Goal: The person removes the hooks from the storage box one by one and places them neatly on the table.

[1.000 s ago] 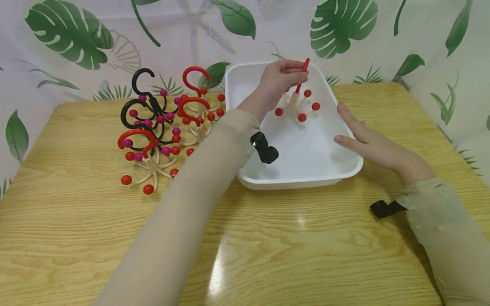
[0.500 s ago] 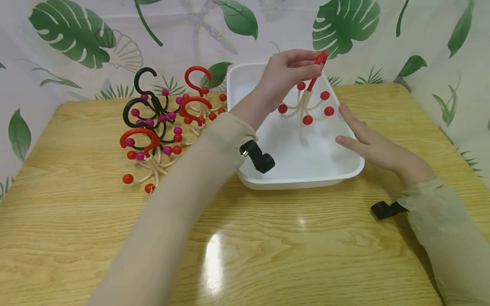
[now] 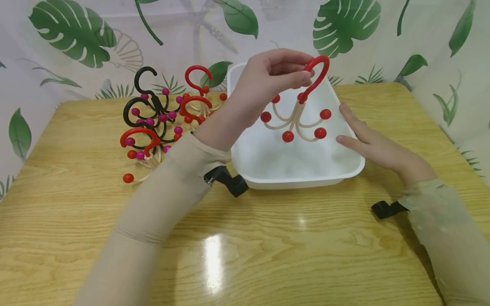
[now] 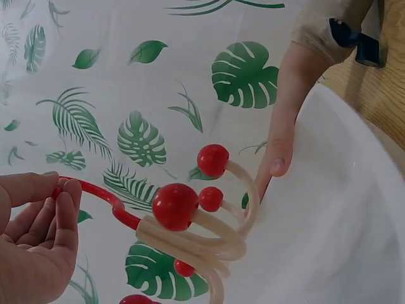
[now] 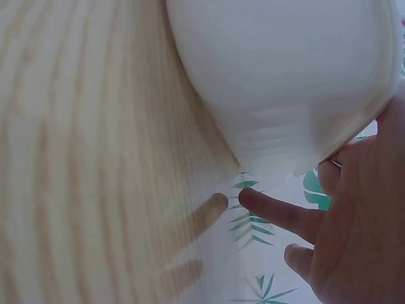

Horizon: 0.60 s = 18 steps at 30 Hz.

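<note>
My left hand (image 3: 268, 78) pinches a multi-arm hanger (image 3: 297, 114) by its red hook, thumb against fingertips. The hanger hangs over the white plastic tub (image 3: 296, 183), its beige arms curving outward to red ball tips. In the left wrist view the fingertips hold the end of the red hook (image 4: 95, 190), and the arms point toward the tub. My right hand (image 3: 377, 142) rests at the tub's right rim with straight fingers. From the right wrist view, that hand (image 5: 354, 234) has fingers stretched along the outside of the tub wall (image 5: 285, 82).
Left of the tub, several similar hangers stand bunched together: black ones (image 3: 155, 102) with magenta balls, and beige ones with red hooks (image 3: 197, 68). My left sleeve (image 3: 153, 204) partly covers them. A leaf-print cloth (image 3: 283, 21) hangs behind the wooden table (image 3: 291, 246).
The hanger rose and shifted right, then came back toward me and turned so its hook shows side-on. My left arm drew back with it. The right hand stayed at the rim.
</note>
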Each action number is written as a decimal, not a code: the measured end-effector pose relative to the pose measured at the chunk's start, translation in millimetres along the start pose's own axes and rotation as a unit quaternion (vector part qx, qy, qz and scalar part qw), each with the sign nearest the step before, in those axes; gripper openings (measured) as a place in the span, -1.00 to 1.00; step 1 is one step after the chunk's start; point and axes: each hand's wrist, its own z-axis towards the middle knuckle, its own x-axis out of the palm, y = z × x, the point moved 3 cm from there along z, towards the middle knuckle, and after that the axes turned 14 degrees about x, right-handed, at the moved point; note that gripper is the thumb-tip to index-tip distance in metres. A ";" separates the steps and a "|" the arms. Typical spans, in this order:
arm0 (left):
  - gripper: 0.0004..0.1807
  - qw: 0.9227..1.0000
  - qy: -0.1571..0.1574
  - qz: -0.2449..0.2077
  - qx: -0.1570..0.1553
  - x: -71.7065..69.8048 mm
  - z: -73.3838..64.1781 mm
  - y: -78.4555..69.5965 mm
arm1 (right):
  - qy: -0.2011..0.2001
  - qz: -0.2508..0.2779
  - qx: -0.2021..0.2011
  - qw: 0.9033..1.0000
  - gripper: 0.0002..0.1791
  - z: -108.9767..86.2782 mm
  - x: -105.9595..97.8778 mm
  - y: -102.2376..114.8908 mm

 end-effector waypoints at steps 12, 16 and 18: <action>-0.78 0.999 -0.001 0.041 0.034 -24.0 -46.3 -38.1 | -0.004 0.002 -0.009 1.000 -0.20 -0.5 0.7 -0.6; -0.80 0.997 -0.005 0.036 0.067 -33.7 -59.1 -44.9 | 0.000 0.008 -0.023 1.000 -0.21 -0.4 0.6 0.5; -0.81 0.996 -0.009 0.039 0.077 -39.8 -65.6 -47.2 | 0.002 0.010 -0.029 1.000 -0.21 -0.3 0.6 1.2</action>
